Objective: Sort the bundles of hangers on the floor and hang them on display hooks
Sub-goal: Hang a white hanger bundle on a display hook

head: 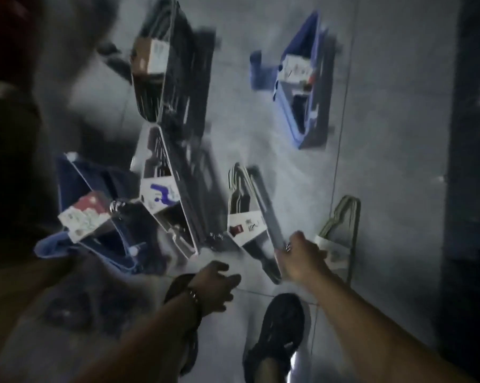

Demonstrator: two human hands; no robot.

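Note:
Several labelled hanger bundles lie on the grey tiled floor in a dim, blurred view. My right hand (299,258) is closed around the lower end of a grey bundle (250,214) with a white and red label. My left hand (216,286), fingers apart, hovers above the floor holding nothing. A white bundle with a purple-marked label (161,197) lies to the left. Beside it is a dark blue bundle (95,217). A black bundle (161,67) lies further off. A light blue bundle (302,87) lies at the upper right. A pale bundle (341,233) rests just right of my right hand.
My black shoe (277,335) stands on the floor below my right hand. A dark shelf unit or wall (473,189) runs along the right edge. A dark shape fills the left edge. Open floor (393,134) lies between the light blue bundle and the dark unit.

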